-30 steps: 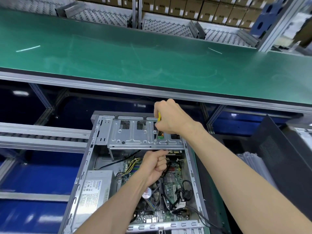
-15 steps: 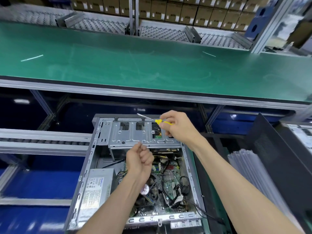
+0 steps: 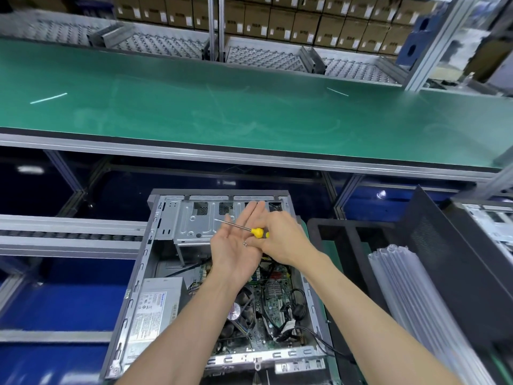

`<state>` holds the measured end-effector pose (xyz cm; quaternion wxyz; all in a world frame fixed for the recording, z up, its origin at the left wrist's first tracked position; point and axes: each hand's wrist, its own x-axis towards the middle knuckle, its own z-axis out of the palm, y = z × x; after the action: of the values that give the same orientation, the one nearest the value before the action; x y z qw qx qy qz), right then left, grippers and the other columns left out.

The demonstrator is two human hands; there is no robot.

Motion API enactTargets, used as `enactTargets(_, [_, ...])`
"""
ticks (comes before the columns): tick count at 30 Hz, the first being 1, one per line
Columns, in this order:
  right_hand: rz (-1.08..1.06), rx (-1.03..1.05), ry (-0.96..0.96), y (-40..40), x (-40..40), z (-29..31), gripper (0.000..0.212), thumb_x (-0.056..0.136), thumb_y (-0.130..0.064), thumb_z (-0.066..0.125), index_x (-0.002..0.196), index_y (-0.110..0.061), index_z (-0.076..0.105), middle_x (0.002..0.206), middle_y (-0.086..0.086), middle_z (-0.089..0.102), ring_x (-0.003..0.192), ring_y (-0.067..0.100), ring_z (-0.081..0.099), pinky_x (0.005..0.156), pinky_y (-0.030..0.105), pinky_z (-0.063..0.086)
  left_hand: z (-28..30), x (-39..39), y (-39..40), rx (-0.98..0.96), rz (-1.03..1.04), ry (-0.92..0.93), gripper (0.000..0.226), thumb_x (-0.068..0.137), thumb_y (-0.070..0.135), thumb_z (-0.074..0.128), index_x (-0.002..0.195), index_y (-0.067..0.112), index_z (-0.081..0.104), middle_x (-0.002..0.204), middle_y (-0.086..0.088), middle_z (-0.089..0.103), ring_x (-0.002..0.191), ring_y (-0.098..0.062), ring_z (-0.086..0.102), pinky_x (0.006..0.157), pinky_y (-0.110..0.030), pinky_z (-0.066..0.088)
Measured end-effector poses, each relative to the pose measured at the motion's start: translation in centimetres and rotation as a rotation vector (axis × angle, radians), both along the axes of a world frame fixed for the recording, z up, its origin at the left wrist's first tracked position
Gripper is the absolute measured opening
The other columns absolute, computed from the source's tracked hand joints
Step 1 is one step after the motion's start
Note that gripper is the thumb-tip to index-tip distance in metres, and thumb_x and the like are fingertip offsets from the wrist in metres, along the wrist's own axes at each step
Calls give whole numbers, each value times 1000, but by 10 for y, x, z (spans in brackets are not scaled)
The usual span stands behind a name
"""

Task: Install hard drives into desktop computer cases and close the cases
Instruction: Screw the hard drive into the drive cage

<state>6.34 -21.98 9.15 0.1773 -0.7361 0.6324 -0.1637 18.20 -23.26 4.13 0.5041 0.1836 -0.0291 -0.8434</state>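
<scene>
I see a yellow-handled screwdriver (image 3: 258,232) over a grey metal computer case (image 3: 155,245), a plain green worktop (image 3: 249,112), blue panels (image 3: 63,295) below, brown cardboard boxes (image 3: 305,23) behind, and a silver power supply (image 3: 158,307).

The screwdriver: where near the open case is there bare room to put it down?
The green bench top behind the computer case is bare across its width. It is crowded inside the case, with cables, fan and power supply. The screwdriver is in the right hand, over the left hand.
</scene>
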Motion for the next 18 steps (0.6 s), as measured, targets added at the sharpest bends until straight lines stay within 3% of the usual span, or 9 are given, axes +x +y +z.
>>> enactTargets(3, [7,25,15,-1,-2,0,12,85,-39,74,79,-29,72,81,-6,68,82,19,59,61,32,47,1,-3,-2,16,-23,-39,59,107,41,30,140,-3,53,138,-20,60,131,-35,56,118,-46,35])
enactTargets(7, [10,63,-24,-3,-4,1,37,86,-32,73,57,-30,50,63,-8,51,71,17,50,53,29,31,1,-6,-3,-39,-53,-101,59,108,41,26,138,-2,53,139,-19,60,128,-34,59,112,-44,41])
enactTargets(10, [19,76,0,-4,-5,1,38,90,-32,68,59,-33,46,64,-8,50,67,13,50,51,28,28,0,-6,-1,-55,-71,-103,57,108,38,25,139,-2,52,140,-18,59,133,-32,55,114,-41,39])
enactTargets(12, [32,79,27,-4,-4,0,31,93,-32,64,66,-30,50,68,-6,53,73,18,53,51,28,29,0,-5,-1,-51,-51,-100,54,109,36,26,136,-2,54,138,-18,61,128,-30,59,102,-36,50])
enactTargets(15, [-12,45,-35,-5,-6,-1,18,95,-25,58,77,-25,55,83,-5,61,83,18,56,62,35,45,-2,-6,-1,23,6,-150,40,108,28,40,114,-4,63,116,-23,69,96,-29,74,70,-33,61])
enactTargets(18, [-90,-35,-41,-8,-12,0,23,97,-28,56,76,-24,48,80,-10,54,76,15,51,63,37,44,-4,-4,0,4,11,-299,22,100,13,58,100,-7,68,109,-29,71,97,-34,74,69,-35,62])
